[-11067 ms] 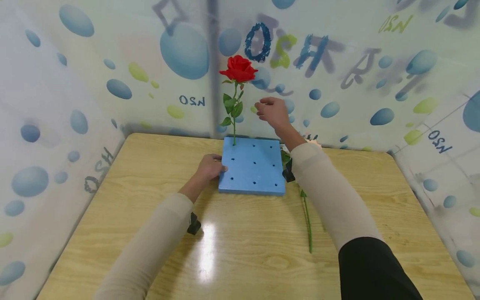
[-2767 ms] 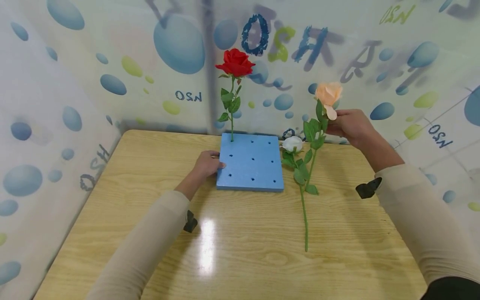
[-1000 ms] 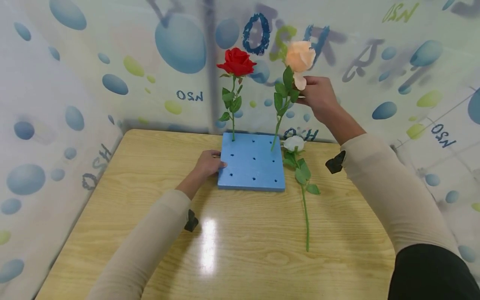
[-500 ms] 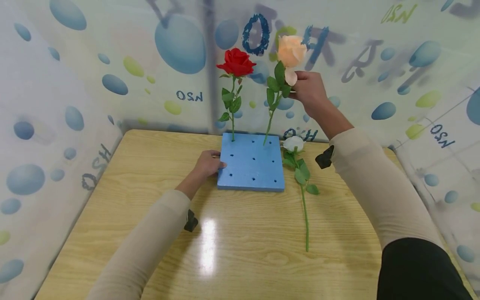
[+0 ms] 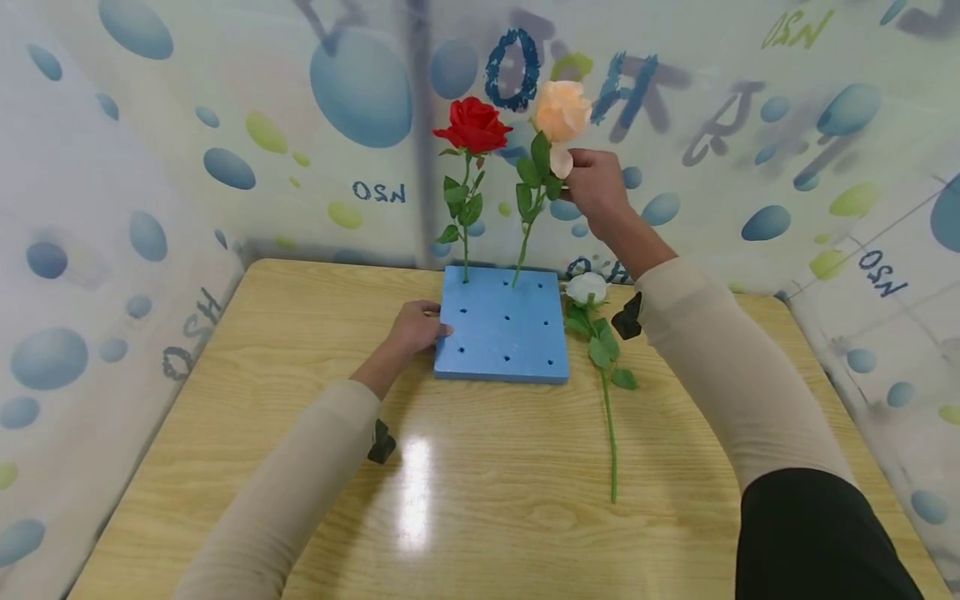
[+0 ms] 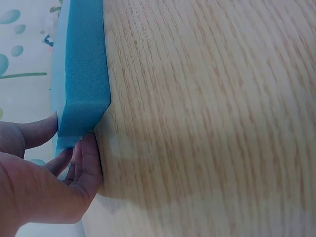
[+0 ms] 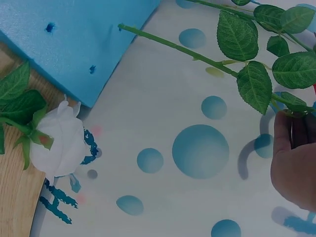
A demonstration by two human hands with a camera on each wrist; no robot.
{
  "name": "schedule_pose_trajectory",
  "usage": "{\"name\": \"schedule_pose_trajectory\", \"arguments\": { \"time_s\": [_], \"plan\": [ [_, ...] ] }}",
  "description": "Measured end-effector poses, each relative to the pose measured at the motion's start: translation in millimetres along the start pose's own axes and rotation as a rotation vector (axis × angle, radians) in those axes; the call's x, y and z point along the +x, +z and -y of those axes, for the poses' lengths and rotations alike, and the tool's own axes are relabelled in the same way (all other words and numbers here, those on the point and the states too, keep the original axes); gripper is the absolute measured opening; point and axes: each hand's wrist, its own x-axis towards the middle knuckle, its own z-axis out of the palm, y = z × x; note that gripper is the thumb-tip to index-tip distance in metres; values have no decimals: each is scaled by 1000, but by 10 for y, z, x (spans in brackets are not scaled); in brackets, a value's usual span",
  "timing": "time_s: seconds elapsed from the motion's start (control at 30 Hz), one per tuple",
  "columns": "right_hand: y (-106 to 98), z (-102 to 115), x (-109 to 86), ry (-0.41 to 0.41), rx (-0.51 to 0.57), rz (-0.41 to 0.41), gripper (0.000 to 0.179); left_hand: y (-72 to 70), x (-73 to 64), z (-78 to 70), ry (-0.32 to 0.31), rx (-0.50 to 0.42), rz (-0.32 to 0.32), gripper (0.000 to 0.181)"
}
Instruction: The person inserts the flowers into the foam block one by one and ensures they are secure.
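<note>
My left hand (image 5: 414, 330) grips the left edge of a blue foam block (image 5: 486, 333) with several holes. In the left wrist view its thumb lies on the top face, and the fingers (image 6: 89, 163) are at the side near the tabletop. My right hand (image 5: 597, 190) pinches a peach rose (image 5: 562, 111) high on its stem, just below the bloom. That rose leans slightly, its stem end at the back-middle hole; whether the tip is inside cannot be told. A red rose (image 5: 472, 127) stands upright in the back-left hole.
A white rose (image 5: 587, 288) lies on the wooden table (image 5: 315, 333) right of the block, its stem pointing toward the front. Behind the table rises a patterned wall (image 5: 285, 75). Side walls stand at left and right.
Earlier my right hand was empty, then took the peach rose at the right. It has carried it left over the block, lowering it slightly in the last half second. My left hand stays put.
</note>
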Motion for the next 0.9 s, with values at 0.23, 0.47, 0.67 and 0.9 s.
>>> {"name": "schedule_pose_trajectory", "arguments": {
  "time_s": [0.23, 0.47, 0.67, 0.9],
  "plan": [
    [72, -44, 41, -28, -3, -10, 32, -6, 0, 17, 4, -2, -1, 52],
    [130, -79, 63, -56, -35, -27, 30, -10, -1, 33, 39, -8, -7, 53],
    [144, -80, 71, -35, -19, -28, 31, -8, 3, 32, 38, -2, -5, 53],
    [159, -68, 85, -11, -39, -29, 30, 0, -5, 14, 22, -17, -2, 53]
  ]
}}
